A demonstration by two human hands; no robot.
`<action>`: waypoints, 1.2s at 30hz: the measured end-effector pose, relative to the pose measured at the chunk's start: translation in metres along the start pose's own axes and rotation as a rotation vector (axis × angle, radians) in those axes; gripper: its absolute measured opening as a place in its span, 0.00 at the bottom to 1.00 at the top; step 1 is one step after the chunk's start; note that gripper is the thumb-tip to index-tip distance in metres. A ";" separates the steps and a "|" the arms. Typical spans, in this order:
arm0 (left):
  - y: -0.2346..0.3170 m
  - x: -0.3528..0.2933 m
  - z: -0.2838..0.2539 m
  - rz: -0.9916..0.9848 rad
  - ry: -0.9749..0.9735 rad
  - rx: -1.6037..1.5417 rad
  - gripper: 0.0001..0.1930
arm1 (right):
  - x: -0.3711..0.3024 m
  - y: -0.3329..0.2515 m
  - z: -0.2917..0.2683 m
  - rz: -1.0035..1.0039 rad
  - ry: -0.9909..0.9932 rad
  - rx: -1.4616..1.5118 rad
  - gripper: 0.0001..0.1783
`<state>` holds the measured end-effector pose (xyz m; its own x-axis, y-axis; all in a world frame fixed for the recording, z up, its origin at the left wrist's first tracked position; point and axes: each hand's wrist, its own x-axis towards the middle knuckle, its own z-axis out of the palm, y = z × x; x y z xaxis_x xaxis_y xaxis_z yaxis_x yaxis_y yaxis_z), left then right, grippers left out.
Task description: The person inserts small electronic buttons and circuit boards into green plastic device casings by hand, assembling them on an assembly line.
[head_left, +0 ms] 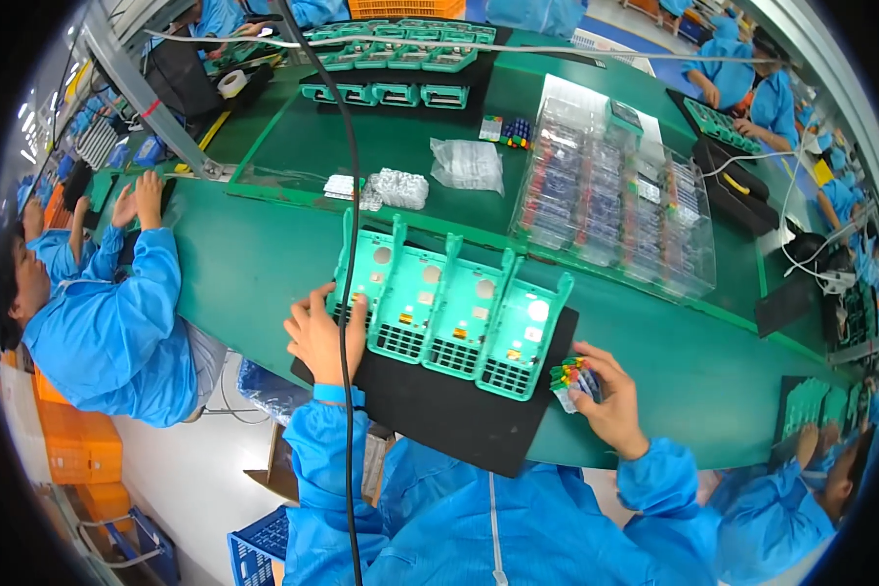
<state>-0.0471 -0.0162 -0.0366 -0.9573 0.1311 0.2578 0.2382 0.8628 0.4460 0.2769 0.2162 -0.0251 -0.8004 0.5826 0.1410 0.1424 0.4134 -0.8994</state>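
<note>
Several light-green plastic housings (pixel 511 337) lie in a row on a black mat (pixel 449 420), each with a grid of square openings at its near end. My left hand (pixel 324 337), fingers spread, rests at the left edge of the leftmost housing (pixel 369 259), its thumb over the near part. To the right of the row, my right hand (pixel 610 400) is closed around a bundle of small parts (pixel 573 384) with red, yellow and green ends. The palm partly hides the bundle, so its exact kind is unclear.
A clear plastic tray (pixel 689 278) of sorted small parts stands beyond the housings. A crumpled clear bag (pixel 467 164) and a white blister-like pack (pixel 398 188) lie at the back. A black cable (pixel 350 195) hangs across the view. A co-worker (pixel 117 322) sits at left.
</note>
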 end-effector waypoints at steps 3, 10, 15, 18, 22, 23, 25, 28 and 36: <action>0.016 -0.032 -0.001 0.184 -0.093 -0.130 0.30 | -0.034 0.023 0.003 0.219 0.167 0.285 0.28; 0.055 -0.096 -0.007 0.383 -0.276 -0.373 0.30 | -0.068 0.025 -0.076 0.393 0.354 0.088 0.29; 0.074 -0.109 0.009 0.443 -0.283 -0.434 0.29 | -0.047 -0.029 -0.094 0.110 0.333 -0.448 0.21; 0.079 -0.110 0.011 0.469 -0.331 -0.427 0.27 | -0.015 -0.061 -0.067 -0.020 0.137 -0.283 0.22; 0.078 -0.107 0.001 0.477 -0.400 -0.443 0.25 | 0.042 -0.096 -0.001 -0.056 -0.341 -0.175 0.31; 0.077 -0.105 -0.002 0.486 -0.421 -0.459 0.24 | 0.052 -0.094 0.014 -0.060 -0.351 -0.122 0.31; 0.069 -0.100 -0.007 0.453 -0.494 -0.574 0.23 | 0.061 -0.077 0.039 -0.186 -0.335 -0.202 0.28; 0.060 -0.095 -0.014 0.360 -0.554 -0.784 0.18 | 0.057 -0.074 0.048 -0.374 -0.416 -0.605 0.31; 0.069 -0.078 -0.027 0.291 -0.546 -0.935 0.15 | 0.067 -0.075 0.041 -0.176 -0.534 -0.320 0.25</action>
<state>0.0487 0.0197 -0.0035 -0.7341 0.6625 0.1492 0.2742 0.0881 0.9576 0.1890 0.1958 0.0349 -0.9954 0.0924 -0.0244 0.0829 0.7072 -0.7021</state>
